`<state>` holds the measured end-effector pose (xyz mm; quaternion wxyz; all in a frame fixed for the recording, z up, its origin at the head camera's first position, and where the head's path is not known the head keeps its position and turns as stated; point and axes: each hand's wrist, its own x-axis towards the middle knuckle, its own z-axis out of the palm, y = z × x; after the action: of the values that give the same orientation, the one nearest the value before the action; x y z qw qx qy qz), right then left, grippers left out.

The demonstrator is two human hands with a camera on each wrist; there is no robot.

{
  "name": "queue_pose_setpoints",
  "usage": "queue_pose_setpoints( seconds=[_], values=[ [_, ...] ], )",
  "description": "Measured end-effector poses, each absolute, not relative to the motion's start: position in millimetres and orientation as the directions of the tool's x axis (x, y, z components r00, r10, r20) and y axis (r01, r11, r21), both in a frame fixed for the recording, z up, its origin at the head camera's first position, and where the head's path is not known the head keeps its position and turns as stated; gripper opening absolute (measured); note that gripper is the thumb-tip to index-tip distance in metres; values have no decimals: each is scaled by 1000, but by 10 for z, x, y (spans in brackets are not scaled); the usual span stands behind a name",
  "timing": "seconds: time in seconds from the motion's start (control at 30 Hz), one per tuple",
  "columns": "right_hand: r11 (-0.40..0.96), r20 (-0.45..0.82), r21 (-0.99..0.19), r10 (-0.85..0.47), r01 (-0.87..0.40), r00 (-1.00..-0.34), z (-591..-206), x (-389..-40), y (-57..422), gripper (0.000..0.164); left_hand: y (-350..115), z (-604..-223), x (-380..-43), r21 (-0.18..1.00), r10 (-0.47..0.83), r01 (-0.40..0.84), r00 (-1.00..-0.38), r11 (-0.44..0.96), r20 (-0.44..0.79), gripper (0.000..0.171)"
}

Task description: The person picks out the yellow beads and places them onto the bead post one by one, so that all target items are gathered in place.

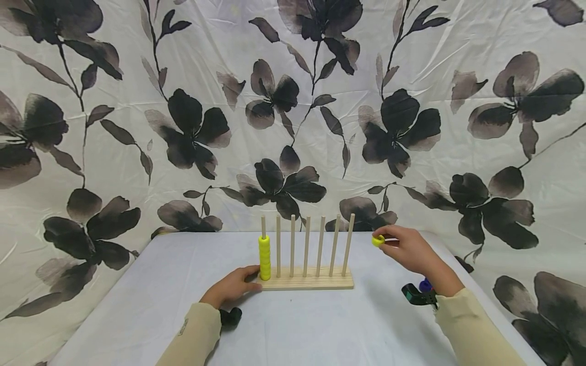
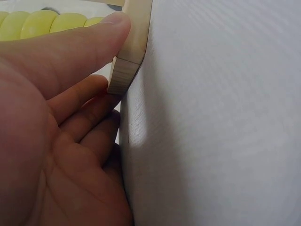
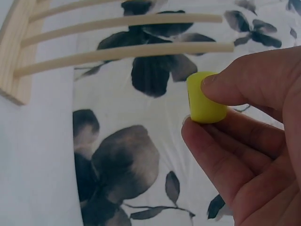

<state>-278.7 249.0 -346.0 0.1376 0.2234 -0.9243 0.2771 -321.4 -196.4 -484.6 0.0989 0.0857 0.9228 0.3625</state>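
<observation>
A wooden peg rack point(image 1: 305, 284) with several upright pegs stands on the table. A column of yellow beads point(image 1: 264, 258) is stacked on its leftmost peg; the other pegs are bare. My left hand point(image 1: 234, 285) holds the left end of the rack, the thumb point(image 2: 110, 30) against the base point(image 2: 136, 33) and the fingers around its end. Out to the right of the rack, my right hand point(image 1: 409, 248) pinches one yellow bead point(image 3: 206, 99) between thumb and fingertips, raised over the table at about the height of the peg tops.
A blue bead point(image 1: 426, 284) shows beside the right wrist, partly hidden by the wrist camera point(image 1: 413, 295). White cloth covers the table point(image 1: 137, 315). Behind its far edge hangs a floral cloth point(image 1: 274, 127).
</observation>
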Motion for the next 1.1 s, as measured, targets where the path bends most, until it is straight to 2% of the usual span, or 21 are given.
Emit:
queue_pose_setpoints(
  seconds=[0.17, 0.6, 1.1],
  values=[
    [730, 383, -446, -368, -518, -848, -3383, -2756, 2401, 21, -1964, -4844, -3212, 689, 229, 81, -965, 720, -126, 73],
    [626, 465, -430, -464, -650, -754, -3216, -2705, 2165, 24, -1961, -4822, -3195, 699, 233, 78, -964, 710, -130, 72],
    [562, 497, -392, -536, -728, -682, -3082, -2728, 1892, 24, -1970, -4837, -3203, 696, 224, 73, -966, 715, -129, 73]
  ],
)
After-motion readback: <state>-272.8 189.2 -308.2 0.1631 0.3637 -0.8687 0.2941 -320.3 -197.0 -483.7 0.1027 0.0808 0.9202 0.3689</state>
